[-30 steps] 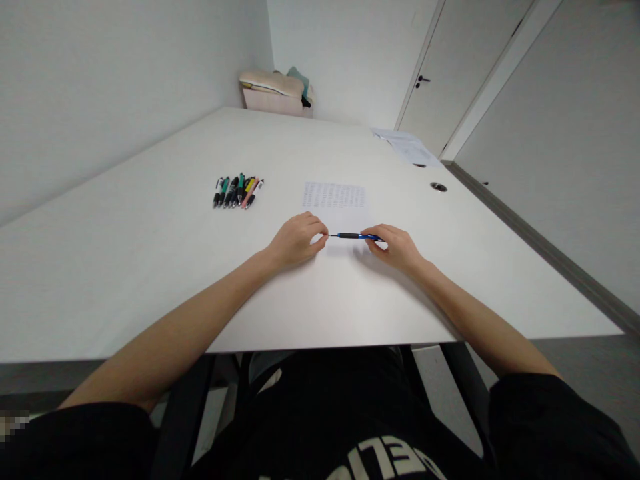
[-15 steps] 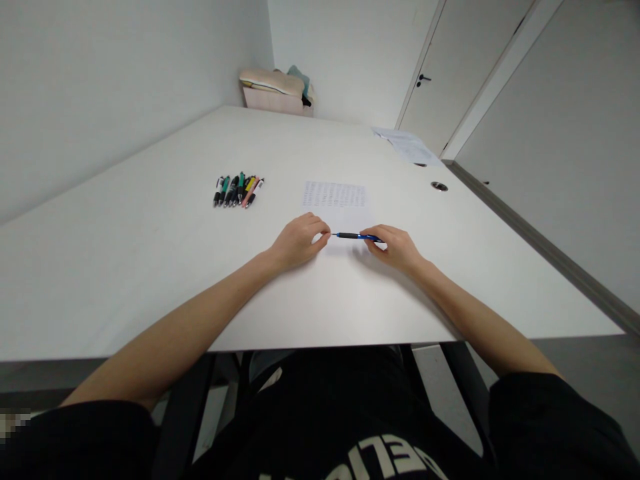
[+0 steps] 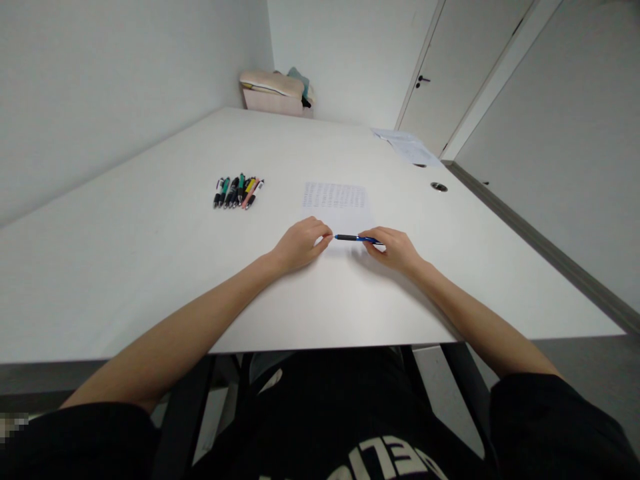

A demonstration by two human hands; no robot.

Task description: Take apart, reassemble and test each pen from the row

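Note:
Held level over the sheet, a blue ballpoint pen (image 3: 347,238) with a black grip points its tip leftward. My right hand (image 3: 393,247) is closed around its rear part, thumb and fingers on the blue barrel. At the tip end, my left hand (image 3: 303,243) is closed in a pinch, its fingertips right beside the pen's point. Whatever those fingertips hold is too small or hidden to make out. Beneath both hands lies a white sheet of paper (image 3: 337,195) with rows of small print on its far half.
A row of several pens (image 3: 237,192), green, black, yellow, pink and white, lies to the left on the white table (image 3: 150,267). More papers (image 3: 407,147) are at the far right, near a round cable hole (image 3: 439,187). Folded cloths (image 3: 273,83) are piled beyond the table.
My left fingertips have come slightly closer to the pen's tip, and the thin bit that showed between them no longer shows. My right hand keeps its hold on the pen.

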